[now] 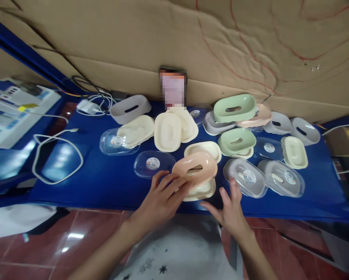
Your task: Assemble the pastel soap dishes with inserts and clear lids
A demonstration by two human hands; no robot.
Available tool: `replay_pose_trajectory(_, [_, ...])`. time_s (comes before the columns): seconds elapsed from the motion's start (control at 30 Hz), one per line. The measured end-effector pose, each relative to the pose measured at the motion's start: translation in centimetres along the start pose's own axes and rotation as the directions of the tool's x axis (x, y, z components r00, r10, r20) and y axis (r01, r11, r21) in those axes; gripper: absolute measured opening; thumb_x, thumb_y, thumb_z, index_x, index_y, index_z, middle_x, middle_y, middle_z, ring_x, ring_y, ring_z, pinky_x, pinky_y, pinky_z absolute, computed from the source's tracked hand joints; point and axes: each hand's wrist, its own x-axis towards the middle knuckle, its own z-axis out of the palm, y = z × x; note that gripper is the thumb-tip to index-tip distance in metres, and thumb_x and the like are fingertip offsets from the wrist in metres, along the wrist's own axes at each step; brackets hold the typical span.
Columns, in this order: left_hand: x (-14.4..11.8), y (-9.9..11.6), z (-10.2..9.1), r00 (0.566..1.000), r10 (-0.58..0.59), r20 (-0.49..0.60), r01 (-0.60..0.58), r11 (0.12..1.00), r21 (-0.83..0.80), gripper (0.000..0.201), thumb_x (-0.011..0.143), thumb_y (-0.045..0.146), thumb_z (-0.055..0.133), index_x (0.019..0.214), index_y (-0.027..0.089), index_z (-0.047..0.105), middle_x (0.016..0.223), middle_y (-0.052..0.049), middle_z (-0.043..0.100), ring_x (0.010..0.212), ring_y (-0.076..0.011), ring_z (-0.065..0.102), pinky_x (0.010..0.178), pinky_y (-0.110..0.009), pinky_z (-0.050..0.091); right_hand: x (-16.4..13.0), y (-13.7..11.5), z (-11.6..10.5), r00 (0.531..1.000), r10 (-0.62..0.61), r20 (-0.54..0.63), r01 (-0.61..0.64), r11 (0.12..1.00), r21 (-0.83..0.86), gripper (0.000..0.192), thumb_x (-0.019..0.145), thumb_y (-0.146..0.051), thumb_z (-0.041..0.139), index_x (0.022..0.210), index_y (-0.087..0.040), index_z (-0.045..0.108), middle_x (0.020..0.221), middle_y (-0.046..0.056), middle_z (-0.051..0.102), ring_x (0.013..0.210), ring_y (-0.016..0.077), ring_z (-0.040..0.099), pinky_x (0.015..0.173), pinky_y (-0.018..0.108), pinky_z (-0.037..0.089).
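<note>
My left hand (163,196) grips the near left edge of a peach soap dish part (195,167) with a slot in its top. That peach part sits tilted on a cream tray (202,190) near the front edge of the blue mat (104,182). My right hand (229,208) hovers just right of the cream tray, fingers spread, holding nothing. A clear lid (153,163) with a round sticker lies just left of the peach part.
Several more soap dish parts lie across the mat: cream trays (168,131), green shells (235,107), grey shells (130,108) and clear-lidded grey boxes (246,177). White cables (56,155) and a charger lie at left. A cardboard wall stands behind. Red floor tiles lie below.
</note>
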Motion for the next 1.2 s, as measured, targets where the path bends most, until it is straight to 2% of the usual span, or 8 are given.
replay_pose_trajectory(0.17, [-2.1,0.7,0.9,0.995,0.059,0.078,-0.054,0.996,-0.066,0.039,0.104,0.006,0.055,0.141,0.015,0.063,0.131,-0.01,0.073,0.135,-0.0258,0.061,0.124,-0.048,0.041,1.2,0.7,-1.1,0.963,-0.162,0.216,0.163,0.987,0.015,0.064,0.101,-0.036,0.075,0.16,-0.032,0.051,0.163,0.011,0.057,0.154,0.0318,0.05,0.128,0.056,0.04])
replay_pose_trajectory(0.3, [-2.4,1.1,1.9,0.995,0.072,0.073,-0.068,0.996,-0.053,0.022,0.109,0.018,0.057,0.128,0.018,0.067,0.124,-0.007,0.075,0.128,-0.0236,0.065,0.119,-0.045,0.046,1.4,0.5,-1.5,0.944,-0.231,0.235,0.222,0.973,0.065,0.034,0.105,-0.021,0.067,0.139,-0.026,0.069,0.145,0.005,0.073,0.144,0.0243,0.06,0.128,0.048,0.037])
replay_pose_trajectory(0.5, [-3.0,0.4,1.9,0.998,0.054,0.036,-0.052,0.998,-0.042,0.025,0.107,0.02,0.059,0.131,0.024,0.067,0.129,-0.007,0.076,0.128,-0.023,0.067,0.12,-0.045,0.046,1.2,0.3,-1.3,0.939,-0.204,0.276,0.191,0.979,0.072,0.038,0.108,-0.019,0.061,0.145,-0.027,0.066,0.143,0.005,0.074,0.14,0.0217,0.063,0.124,0.045,0.04])
replay_pose_trajectory(0.67, [-4.6,-4.9,-0.9,0.969,-0.244,-0.026,0.245,0.961,0.128,0.046,0.102,0.024,0.063,0.148,0.026,0.059,0.163,-0.017,0.054,0.156,-0.0416,0.045,0.126,-0.071,0.033,1.2,-0.1,-1.2,0.954,-0.167,0.249,0.152,0.985,0.08,0.046,0.107,-0.019,0.061,0.153,-0.027,0.06,0.142,0.006,0.074,0.14,0.0227,0.063,0.123,0.045,0.041])
replay_pose_trajectory(0.77, [-6.0,-6.8,-2.0,0.943,-0.331,-0.031,0.332,0.933,0.137,0.053,0.105,0.031,0.065,0.157,0.03,0.053,0.166,-0.015,0.051,0.154,-0.0429,0.048,0.12,-0.069,0.045,0.8,-0.4,-0.7,0.955,-0.152,0.253,0.133,0.987,0.091,0.052,0.106,-0.02,0.063,0.157,-0.029,0.056,0.142,0.008,0.073,0.138,0.0251,0.064,0.12,0.046,0.047])
replay_pose_trajectory(0.87, [-6.2,-5.3,-2.0,0.936,-0.328,-0.129,0.333,0.943,0.023,0.057,0.104,0.03,0.068,0.158,0.034,0.051,0.158,-0.011,0.06,0.146,-0.0361,0.057,0.118,-0.059,0.052,0.3,-0.8,0.3,0.975,-0.122,0.188,0.107,0.991,0.084,0.07,0.102,-0.024,0.071,0.166,-0.03,0.043,0.155,0.014,0.062,0.144,0.0321,0.06,0.113,0.049,0.056])
replay_pose_trajectory(1.03, [-3.8,0.7,0.3,0.937,-0.255,-0.237,0.243,0.967,-0.079,0.055,0.099,0.034,0.079,0.149,0.031,0.059,0.145,-0.011,0.068,0.139,-0.0332,0.061,0.112,-0.052,0.058,0.8,-0.4,0.6,0.993,-0.097,0.063,0.089,0.989,0.12,0.106,0.096,-0.03,0.08,0.175,-0.037,0.01,0.183,0.014,0.014,0.162,0.0411,0.037,0.118,0.061,0.054])
replay_pose_trajectory(1.2, [-2.1,3.0,2.4,0.969,-0.164,-0.187,0.161,0.987,-0.03,0.041,0.101,0.036,0.076,0.139,0.025,0.066,0.131,-0.012,0.074,0.121,-0.028,0.07,0.102,-0.045,0.059,2.5,1.0,-0.8,0.961,-0.15,0.233,0.115,0.981,0.154,0.084,0.103,-0.033,0.072,0.173,-0.035,0.027,0.175,0.011,0.038,0.159,0.0336,0.043,0.122,0.056,0.053])
